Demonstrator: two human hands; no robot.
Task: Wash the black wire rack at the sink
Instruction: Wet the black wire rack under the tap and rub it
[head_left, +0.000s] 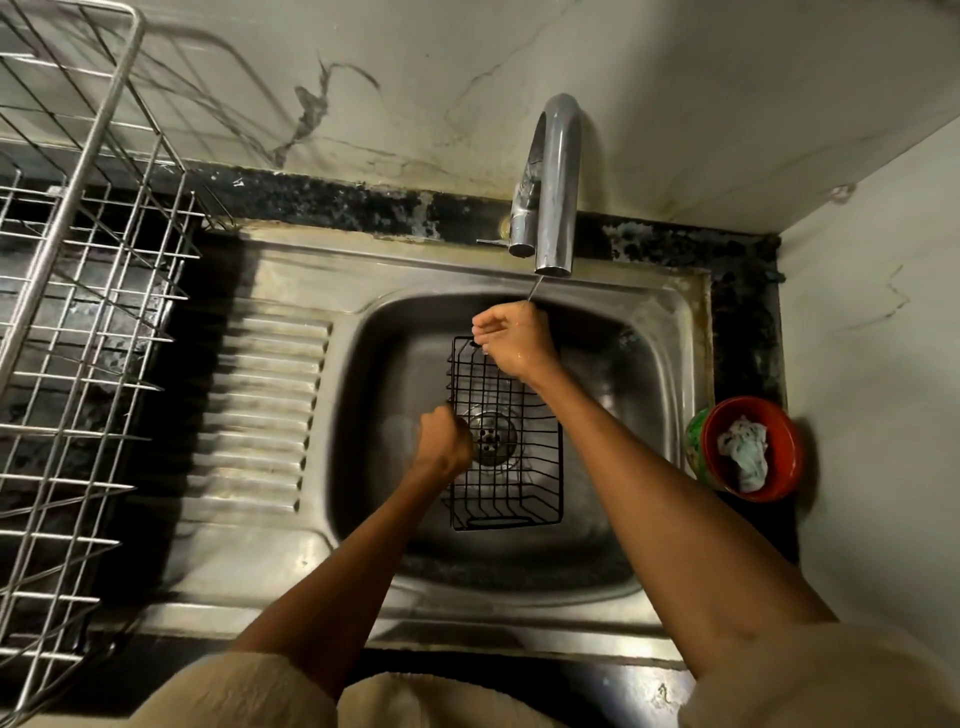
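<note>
A black wire rack (506, 467) lies in the steel sink basin (613, 415), over the drain. My left hand (444, 441) grips the rack's left edge with curled fingers. At the rack's far end, my right hand (514, 338) is curled round the top wire, wet, right under the tap. A thin stream of water runs from the chrome tap (553, 182) onto my right hand.
The ribbed drainboard (265, 405) lies left of the basin. A large steel dish rack (78, 291) stands at the far left on the black counter. A red bowl (750, 447) with a crumpled cloth sits right of the sink, near the wall corner.
</note>
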